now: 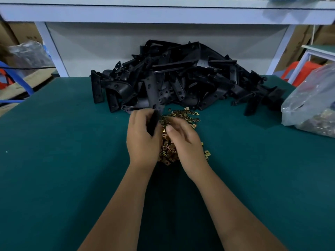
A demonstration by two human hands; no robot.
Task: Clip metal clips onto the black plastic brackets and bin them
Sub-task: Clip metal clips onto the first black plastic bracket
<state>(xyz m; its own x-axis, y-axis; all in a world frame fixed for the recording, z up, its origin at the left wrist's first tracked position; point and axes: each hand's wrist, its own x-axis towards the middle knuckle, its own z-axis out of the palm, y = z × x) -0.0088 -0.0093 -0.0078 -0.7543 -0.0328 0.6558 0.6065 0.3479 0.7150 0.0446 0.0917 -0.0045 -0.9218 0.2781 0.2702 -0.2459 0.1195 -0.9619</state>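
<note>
Many black plastic brackets (pixel 181 77) heaped unclipped behind loose metal clips (pixel 178 115) on green bench (pixel 63 142); left hand (pixel 143 136) gripping one bracket (pixel 153 124), right hand (pixel 183 140) curled over clips, pinch unclear; no bin visible.

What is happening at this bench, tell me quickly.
A person is fitting metal clips to black plastic brackets on a green table. The left hand grips one black bracket. The right hand is over the loose heap of brass-coloured clips, fingers curled; whether it holds a clip cannot be told. A large pile of brackets lies behind, and a clear plastic bag sits at the right edge.
</note>
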